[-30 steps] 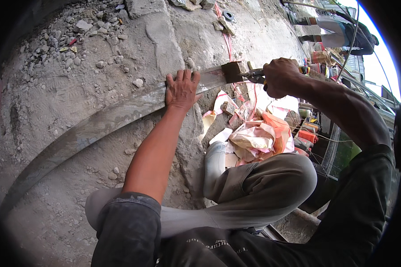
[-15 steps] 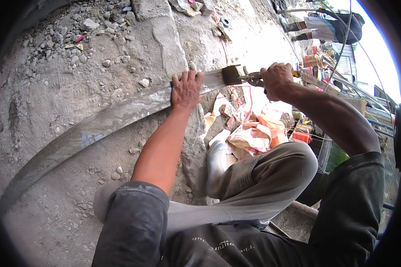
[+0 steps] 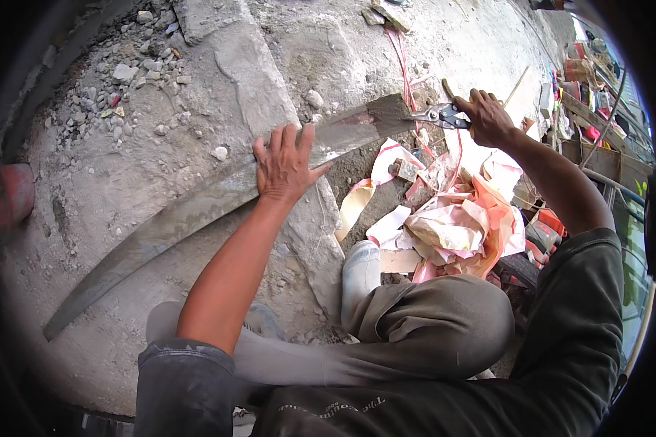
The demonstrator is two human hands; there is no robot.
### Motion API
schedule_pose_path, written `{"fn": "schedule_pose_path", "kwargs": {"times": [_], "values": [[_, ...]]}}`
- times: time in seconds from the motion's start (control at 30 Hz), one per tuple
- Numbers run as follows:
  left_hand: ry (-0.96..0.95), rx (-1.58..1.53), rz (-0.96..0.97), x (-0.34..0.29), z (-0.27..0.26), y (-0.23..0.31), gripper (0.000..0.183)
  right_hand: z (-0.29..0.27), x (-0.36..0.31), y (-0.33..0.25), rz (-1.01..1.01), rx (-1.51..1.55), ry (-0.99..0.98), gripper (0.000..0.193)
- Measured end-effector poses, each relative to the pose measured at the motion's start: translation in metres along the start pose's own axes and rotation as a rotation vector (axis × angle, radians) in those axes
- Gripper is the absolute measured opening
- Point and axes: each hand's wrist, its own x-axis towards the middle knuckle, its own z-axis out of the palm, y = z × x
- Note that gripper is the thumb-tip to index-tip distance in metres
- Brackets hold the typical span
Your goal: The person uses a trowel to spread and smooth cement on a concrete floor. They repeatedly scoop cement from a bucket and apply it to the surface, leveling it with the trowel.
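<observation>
A long, thin grey strip, smeared and dusty, lies across the broken concrete from lower left to upper middle. My left hand presses on it with fingers spread, holding nothing. At the strip's right end, my right hand is closed round the dark handles of metal snips. The jaws of the snips meet the end edge of the strip; how deep they bite is too small to tell. The strip's end has a darker brown patch.
Crumpled pink and white sacking lies right of my boot. Loose stones cover the upper left ground, and a reddish container stands at the left edge. Timber and clutter pile up at the right.
The view has shifted, and the person at the upper right is out of it. The dark end of the strip, earlier raised like a flap at the snips, now lies flatter. My left thumb has spread outward.
</observation>
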Motion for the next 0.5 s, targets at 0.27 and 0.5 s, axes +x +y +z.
{"fn": "schedule_pose_path", "kwargs": {"times": [0.27, 0.5], "values": [[0.061, 0.051, 0.022, 0.0, 0.008, -0.002, 0.084, 0.152, 0.098, -0.004, -0.308, 0.462, 0.322, 0.062], [0.083, 0.054, 0.024, 0.0, 0.008, 0.0, 0.083, 0.121, 0.075, 0.011, -0.247, 0.351, 0.11, 0.061]]}}
